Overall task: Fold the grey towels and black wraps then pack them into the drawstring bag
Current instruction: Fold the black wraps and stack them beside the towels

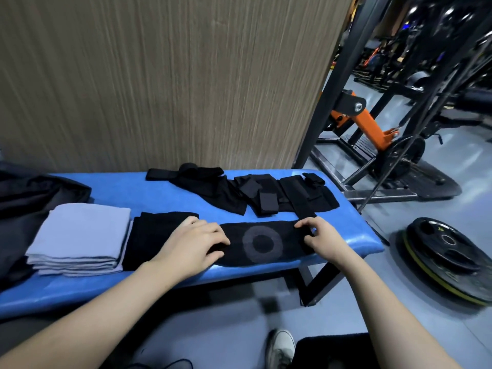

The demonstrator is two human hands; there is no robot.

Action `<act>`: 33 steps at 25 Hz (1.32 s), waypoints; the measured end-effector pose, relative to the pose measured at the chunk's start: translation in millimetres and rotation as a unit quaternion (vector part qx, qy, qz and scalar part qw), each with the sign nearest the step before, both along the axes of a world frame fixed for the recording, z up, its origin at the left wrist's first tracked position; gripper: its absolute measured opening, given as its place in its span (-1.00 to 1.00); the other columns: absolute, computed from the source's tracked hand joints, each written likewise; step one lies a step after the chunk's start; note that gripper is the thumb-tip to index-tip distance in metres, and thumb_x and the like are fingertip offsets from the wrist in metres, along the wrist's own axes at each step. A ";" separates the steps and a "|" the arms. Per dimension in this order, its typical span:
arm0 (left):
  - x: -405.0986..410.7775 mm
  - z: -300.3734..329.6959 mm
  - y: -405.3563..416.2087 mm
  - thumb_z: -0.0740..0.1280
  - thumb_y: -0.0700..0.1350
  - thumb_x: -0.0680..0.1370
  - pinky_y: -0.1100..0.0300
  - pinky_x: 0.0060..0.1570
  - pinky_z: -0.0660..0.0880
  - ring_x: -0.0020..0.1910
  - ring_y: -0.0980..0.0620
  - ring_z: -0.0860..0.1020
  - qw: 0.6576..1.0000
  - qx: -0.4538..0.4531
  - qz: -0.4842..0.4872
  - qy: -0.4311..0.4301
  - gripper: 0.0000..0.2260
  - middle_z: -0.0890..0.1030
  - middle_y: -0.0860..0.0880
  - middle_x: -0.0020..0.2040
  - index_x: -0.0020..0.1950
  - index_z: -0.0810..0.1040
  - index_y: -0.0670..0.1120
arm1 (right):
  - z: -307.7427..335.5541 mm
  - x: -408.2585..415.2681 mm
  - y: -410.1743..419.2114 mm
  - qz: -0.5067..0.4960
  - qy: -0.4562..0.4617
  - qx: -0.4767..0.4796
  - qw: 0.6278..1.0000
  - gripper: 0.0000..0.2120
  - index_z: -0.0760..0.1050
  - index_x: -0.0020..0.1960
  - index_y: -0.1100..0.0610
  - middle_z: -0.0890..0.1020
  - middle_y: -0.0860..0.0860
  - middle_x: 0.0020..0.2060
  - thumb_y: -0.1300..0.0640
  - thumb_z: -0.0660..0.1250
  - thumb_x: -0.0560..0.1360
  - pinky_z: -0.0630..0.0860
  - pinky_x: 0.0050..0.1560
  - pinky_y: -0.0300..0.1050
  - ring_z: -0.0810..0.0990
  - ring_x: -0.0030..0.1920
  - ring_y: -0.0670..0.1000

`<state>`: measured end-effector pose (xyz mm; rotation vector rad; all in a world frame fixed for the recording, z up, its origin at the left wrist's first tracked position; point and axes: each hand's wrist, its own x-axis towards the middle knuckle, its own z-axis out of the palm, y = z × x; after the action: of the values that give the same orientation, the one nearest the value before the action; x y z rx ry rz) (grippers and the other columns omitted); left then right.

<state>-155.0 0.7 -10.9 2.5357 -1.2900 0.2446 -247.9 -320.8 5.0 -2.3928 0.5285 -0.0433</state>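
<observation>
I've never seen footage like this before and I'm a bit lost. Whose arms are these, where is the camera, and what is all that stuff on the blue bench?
The one picture comes from a camera worn on a person's head, looking down at their own arms. On the blue bench lie folded grey towels, loose black wraps and a black wrap with a grey ring. The left hand rests on that wrap; the right hand pinches its end.
</observation>
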 end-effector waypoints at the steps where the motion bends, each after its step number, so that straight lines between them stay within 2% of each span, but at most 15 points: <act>1: 1.0 -0.8 -2.2 0.29 0.21 0.50 0.21 0.23 0.21 -0.02 0.13 0.54 1.000 0.003 0.020 -0.023 -0.73 0.59 0.23 0.03 0.11 0.64 0.19 | 0.0 -2.3 -2.0 0.007 0.001 -0.010 1.000 -0.66 0.58 0.11 0.00 0.49 0.03 0.02 0.37 0.28 0.49 0.42 -0.12 -0.24 0.50 -0.04 0.00; 4: 3.1 2.2 -5.1 0.20 0.30 0.45 0.17 0.20 0.22 -0.08 0.07 0.51 0.997 0.000 0.062 -0.046 -0.64 0.55 0.20 -0.08 0.05 0.66 0.19 | 1.9 -9.3 -6.7 0.020 -0.002 0.007 1.000 -0.74 0.58 0.09 -0.03 0.46 0.00 -0.09 0.28 0.36 0.51 0.37 -0.21 -0.32 0.44 -0.20 -0.09; 10: 8.8 0.2 -6.2 0.37 0.30 0.42 0.08 0.32 0.17 0.01 0.02 0.51 0.994 0.035 0.088 -0.051 -0.65 0.56 0.15 -0.09 0.11 0.67 0.18 | 2.5 -14.6 -14.6 0.042 0.017 0.010 0.999 -0.73 0.57 0.06 -0.07 0.45 -0.04 -0.33 0.20 0.50 0.45 0.39 -0.23 -0.19 0.42 -0.35 -0.09; 14: 9.7 2.6 -8.2 0.38 0.33 0.42 -0.03 0.47 0.09 0.12 0.02 0.50 0.992 0.047 0.108 -0.041 -0.61 0.56 0.15 -0.05 0.15 0.64 0.17 | 2.6 -9.8 -11.0 0.040 0.034 -0.018 0.998 -0.73 0.55 0.06 -0.02 0.42 -0.03 -0.35 0.26 0.47 0.46 0.35 -0.32 -0.25 0.39 -0.38 -0.09; 18: 9.2 5.5 -8.2 0.33 0.29 0.48 0.03 0.51 -0.05 0.19 0.10 0.44 0.994 0.038 0.099 -0.009 -0.65 0.54 0.20 0.03 0.20 0.59 0.19 | 7.9 -12.2 -14.8 0.006 0.023 0.017 1.000 -0.76 0.56 0.03 0.02 0.41 -0.02 -0.35 0.32 0.39 0.48 0.32 -0.36 -0.31 0.38 -0.38 -0.06; 23: 6.5 6.1 -9.6 0.29 0.28 0.51 0.05 0.52 -0.09 0.20 0.12 0.41 0.994 0.041 0.101 0.016 -0.66 0.48 0.20 0.06 0.23 0.55 0.21 | 13.8 -21.6 -18.7 -0.042 -0.023 0.120 0.992 -0.79 0.61 0.03 0.04 0.46 0.05 -0.27 0.31 0.40 0.49 0.42 -0.18 -0.17 0.46 -0.27 0.00; 28: 7.6 5.9 -8.7 0.29 0.29 0.51 0.06 0.52 -0.09 0.19 0.12 0.41 0.994 0.038 0.098 0.026 -0.65 0.47 0.20 0.04 0.23 0.54 0.21 | 23.7 -25.2 -8.1 -0.073 -0.017 0.328 0.942 -0.82 0.55 0.14 0.26 0.52 0.17 -0.17 0.37 0.31 0.55 0.45 -0.35 -0.10 0.49 -0.42 0.08; 30: 8.2 5.9 -8.3 0.28 0.29 0.51 0.06 0.52 -0.09 0.18 0.13 0.40 0.994 0.033 0.094 0.035 -0.65 0.46 0.21 0.04 0.24 0.54 0.21 | 25.8 -24.3 -2.7 -0.069 -0.016 0.310 0.948 -0.83 0.55 0.12 0.26 0.50 0.19 -0.17 0.37 0.30 0.56 0.43 -0.38 -0.09 0.48 -0.43 0.08; 33: 10.2 5.8 -6.5 0.29 0.27 0.52 0.08 0.52 -0.10 0.17 0.15 0.39 0.995 0.021 0.082 0.048 -0.64 0.46 0.22 0.06 0.27 0.54 0.21 | 34.2 -19.4 12.5 -0.032 -0.062 0.162 0.984 -0.81 0.62 0.03 0.09 0.59 0.12 -0.22 0.32 0.33 0.54 0.46 -0.31 -0.11 0.50 -0.36 0.02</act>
<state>-144.8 -5.8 -5.0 2.6573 -1.0630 0.1273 -267.2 -308.4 39.2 -2.0420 0.5119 -0.1238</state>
